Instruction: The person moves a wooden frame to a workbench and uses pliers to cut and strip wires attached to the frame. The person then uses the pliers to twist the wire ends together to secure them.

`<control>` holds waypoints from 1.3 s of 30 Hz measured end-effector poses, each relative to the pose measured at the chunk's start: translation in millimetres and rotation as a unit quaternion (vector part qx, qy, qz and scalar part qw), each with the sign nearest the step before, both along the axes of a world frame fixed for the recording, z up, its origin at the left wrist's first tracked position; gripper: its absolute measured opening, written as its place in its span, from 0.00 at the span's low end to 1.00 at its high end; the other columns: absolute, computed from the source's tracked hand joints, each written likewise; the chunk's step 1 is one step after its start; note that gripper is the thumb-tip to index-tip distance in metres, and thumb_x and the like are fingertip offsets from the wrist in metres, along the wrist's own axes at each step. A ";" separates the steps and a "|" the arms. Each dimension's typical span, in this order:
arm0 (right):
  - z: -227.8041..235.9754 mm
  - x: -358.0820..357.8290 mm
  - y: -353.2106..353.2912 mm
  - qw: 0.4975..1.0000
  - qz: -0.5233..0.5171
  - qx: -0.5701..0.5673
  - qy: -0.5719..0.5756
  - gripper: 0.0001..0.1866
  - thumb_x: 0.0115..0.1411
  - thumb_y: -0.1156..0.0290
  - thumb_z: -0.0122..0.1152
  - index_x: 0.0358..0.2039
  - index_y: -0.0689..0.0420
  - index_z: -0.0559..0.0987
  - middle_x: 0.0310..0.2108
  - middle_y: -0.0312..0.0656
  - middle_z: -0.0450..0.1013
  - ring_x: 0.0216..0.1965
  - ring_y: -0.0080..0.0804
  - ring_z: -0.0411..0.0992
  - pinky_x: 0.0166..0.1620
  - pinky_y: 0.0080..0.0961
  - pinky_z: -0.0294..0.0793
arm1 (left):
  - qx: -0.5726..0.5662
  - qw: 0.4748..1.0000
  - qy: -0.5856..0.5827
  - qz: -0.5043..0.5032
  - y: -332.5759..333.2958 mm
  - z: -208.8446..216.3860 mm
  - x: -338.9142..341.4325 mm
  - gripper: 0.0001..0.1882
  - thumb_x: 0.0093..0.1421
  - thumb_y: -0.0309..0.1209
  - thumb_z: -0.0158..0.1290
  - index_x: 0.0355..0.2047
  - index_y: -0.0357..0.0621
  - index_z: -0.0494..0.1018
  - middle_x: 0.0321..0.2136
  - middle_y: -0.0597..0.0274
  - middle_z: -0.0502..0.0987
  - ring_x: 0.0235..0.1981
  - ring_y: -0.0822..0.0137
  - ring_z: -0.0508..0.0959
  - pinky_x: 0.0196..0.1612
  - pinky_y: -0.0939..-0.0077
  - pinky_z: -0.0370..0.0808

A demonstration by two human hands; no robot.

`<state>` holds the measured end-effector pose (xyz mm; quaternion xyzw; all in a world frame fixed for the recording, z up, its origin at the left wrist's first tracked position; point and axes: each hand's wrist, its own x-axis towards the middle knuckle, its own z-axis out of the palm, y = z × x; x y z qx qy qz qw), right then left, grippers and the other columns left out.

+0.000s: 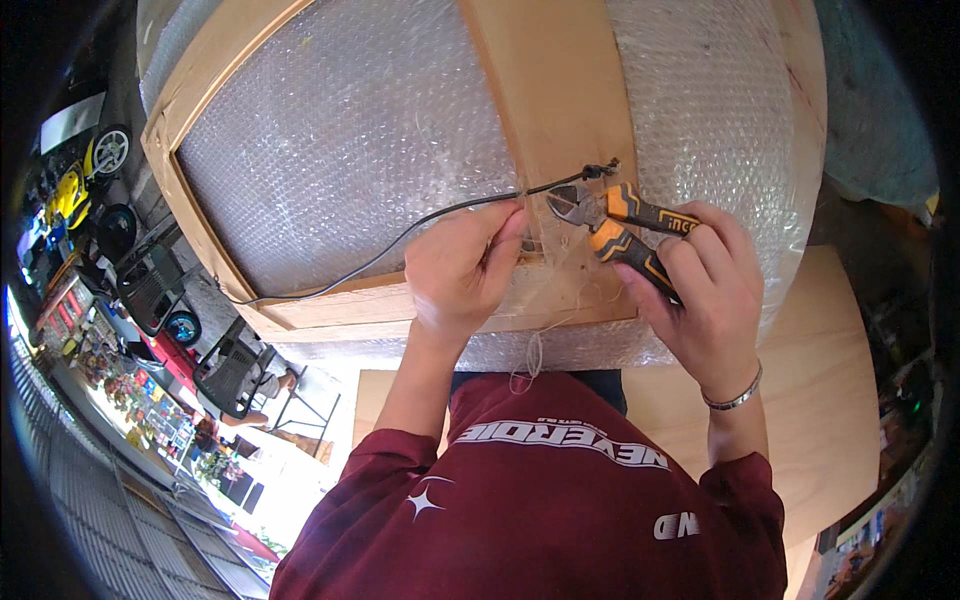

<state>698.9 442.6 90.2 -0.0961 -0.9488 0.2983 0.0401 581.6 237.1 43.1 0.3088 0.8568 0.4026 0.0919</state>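
Observation:
My right hand (pixel 712 295) is wrapped round a pair of diagonal cutting pliers (pixel 622 208) with orange and black handles. Their jaws point left, close beneath a thin black cord (pixel 415 225). The cord runs across a wooden frame (pixel 570 90) and ends in a knot at the frame's wide crosspiece. My left hand (pixel 460 262) is closed in a pinch just under the cord, left of the jaws. Whatever its fingertips hold is hidden. A loose clear strand (pixel 532 358) hangs at the frame's near edge, between my hands.
Bubble wrap (pixel 340 110) fills the frame's opening and covers the bulky piece around it. A plywood sheet (pixel 820 400) lies lower right. Off to the left are a black chair (pixel 232 378), a yellow motorcycle (pixel 72 192) and a seated person's legs (pixel 280 385).

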 end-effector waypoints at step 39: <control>-33.7 -20.6 28.3 0.976 0.127 0.050 0.167 0.23 0.50 0.58 0.73 0.42 0.55 0.78 0.35 0.42 0.70 0.42 0.42 0.75 0.43 0.36 0.75 | 0.053 0.998 0.021 -0.002 -9.7 -8.7 18.3 0.03 0.60 0.22 0.62 0.34 0.37 0.80 0.24 0.57 0.80 0.20 0.63 0.74 0.25 0.72 0.70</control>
